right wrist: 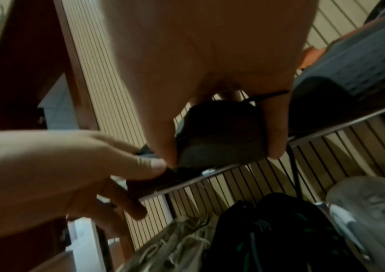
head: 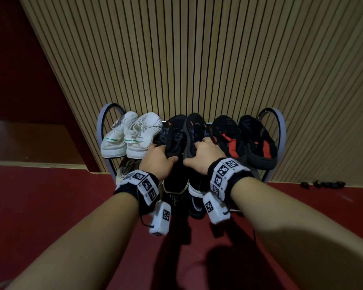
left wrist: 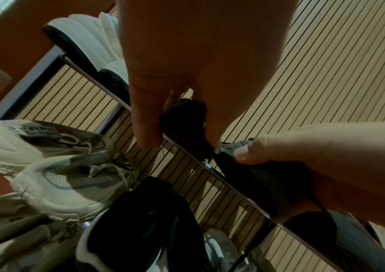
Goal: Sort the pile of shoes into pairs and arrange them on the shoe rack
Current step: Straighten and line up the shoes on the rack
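Note:
The shoe rack stands against a slatted wall. On its top shelf a black pair with orange marks sits in the middle. My left hand grips the heel of the left black shoe, and my right hand grips the heel of the right black shoe. In the left wrist view, the left hand pinches that dark heel over the shelf bar. In the right wrist view, thumb and fingers of the right hand clasp the other heel.
A white pair fills the top shelf's left end and a black-and-red pair its right end. The lower shelf holds beige chunky sneakers and black shoes. Small dark items lie on the red floor to the right.

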### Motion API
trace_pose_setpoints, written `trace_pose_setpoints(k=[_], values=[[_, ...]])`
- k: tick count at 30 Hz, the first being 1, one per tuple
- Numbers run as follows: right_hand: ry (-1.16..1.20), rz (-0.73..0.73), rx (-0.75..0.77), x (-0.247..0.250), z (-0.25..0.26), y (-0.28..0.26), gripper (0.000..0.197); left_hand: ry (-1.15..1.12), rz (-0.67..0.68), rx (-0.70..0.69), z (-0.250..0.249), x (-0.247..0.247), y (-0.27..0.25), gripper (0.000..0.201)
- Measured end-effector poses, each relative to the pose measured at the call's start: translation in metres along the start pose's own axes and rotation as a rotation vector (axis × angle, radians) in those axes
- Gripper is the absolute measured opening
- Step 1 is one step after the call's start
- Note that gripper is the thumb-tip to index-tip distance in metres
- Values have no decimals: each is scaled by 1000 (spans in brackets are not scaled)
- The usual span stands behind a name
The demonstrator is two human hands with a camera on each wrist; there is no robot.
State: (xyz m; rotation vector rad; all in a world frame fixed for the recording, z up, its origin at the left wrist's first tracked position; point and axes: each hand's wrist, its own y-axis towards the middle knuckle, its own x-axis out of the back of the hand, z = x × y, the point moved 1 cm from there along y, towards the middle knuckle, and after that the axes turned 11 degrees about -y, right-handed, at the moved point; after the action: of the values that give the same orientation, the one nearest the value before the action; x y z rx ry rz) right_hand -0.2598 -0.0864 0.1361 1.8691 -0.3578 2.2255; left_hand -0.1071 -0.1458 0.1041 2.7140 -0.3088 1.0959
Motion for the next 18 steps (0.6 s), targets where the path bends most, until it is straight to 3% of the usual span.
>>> trace_pose_setpoints(k=[8,15,18], values=[[-179,-22,-25,15,1,-12,45,21,-60,9,-2,-1,-3,42],[-135,-14,-12,19,1,-15,43,39,-78,6,-4,0,-3,39],[-151,21,-23,15,3,-13,54,87,-91,-15,-3,0,-6,40]])
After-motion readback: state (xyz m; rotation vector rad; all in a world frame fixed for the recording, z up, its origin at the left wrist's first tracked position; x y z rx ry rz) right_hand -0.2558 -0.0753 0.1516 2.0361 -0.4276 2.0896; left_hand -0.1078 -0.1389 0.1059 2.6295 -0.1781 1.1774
